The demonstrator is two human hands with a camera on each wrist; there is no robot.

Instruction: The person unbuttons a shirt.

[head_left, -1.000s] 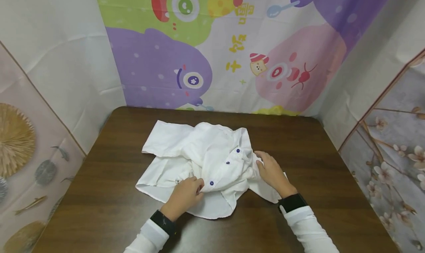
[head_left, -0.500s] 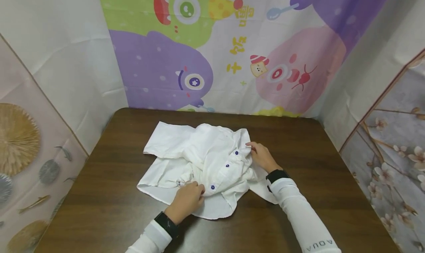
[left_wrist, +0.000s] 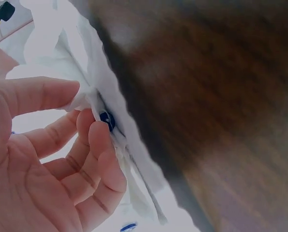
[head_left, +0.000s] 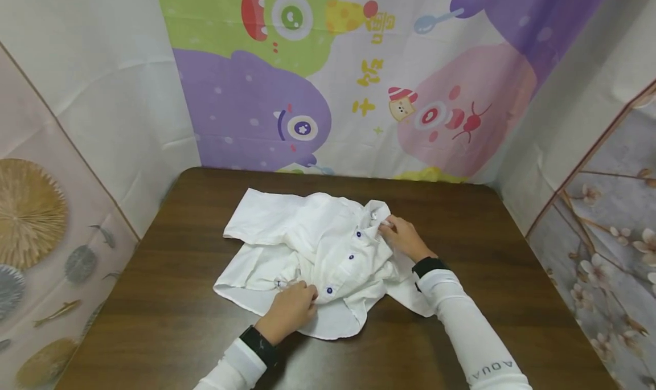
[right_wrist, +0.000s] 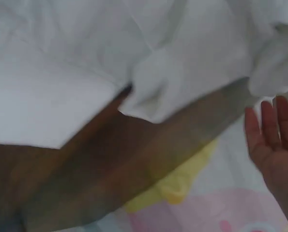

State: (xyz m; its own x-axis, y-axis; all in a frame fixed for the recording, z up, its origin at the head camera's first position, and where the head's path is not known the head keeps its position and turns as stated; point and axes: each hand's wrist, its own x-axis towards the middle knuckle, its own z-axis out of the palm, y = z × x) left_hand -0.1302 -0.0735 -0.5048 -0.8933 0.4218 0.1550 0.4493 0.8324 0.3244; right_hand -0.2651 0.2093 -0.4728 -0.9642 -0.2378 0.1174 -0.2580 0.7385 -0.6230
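A white shirt (head_left: 323, 236) with blue buttons lies crumpled on a brown table, its collar at the right. My left hand (head_left: 289, 307) holds the shirt's front edge near the lowest button. In the left wrist view, the thumb and fingers of that left hand (left_wrist: 61, 159) pinch the white cloth beside a blue button (left_wrist: 107, 121). At the collar, my right hand (head_left: 405, 237) grips the fabric with its fingertips. The right wrist view has my right hand (right_wrist: 279, 145) at its right edge, beneath hanging white cloth (right_wrist: 192, 63); the thumb is hidden there.
The wooden table (head_left: 169, 299) extends around the shirt on every side. A cartoon-printed curtain (head_left: 353, 122) hangs behind the far edge. Floral-patterned cloth (head_left: 599, 253) hangs at the right, and another patterned cloth (head_left: 46, 236) at the left.
My right hand has moved up and left from the sleeve side to the collar and taken hold of it. The collar has shifted and opened a little. My left hand stays at the front edge.
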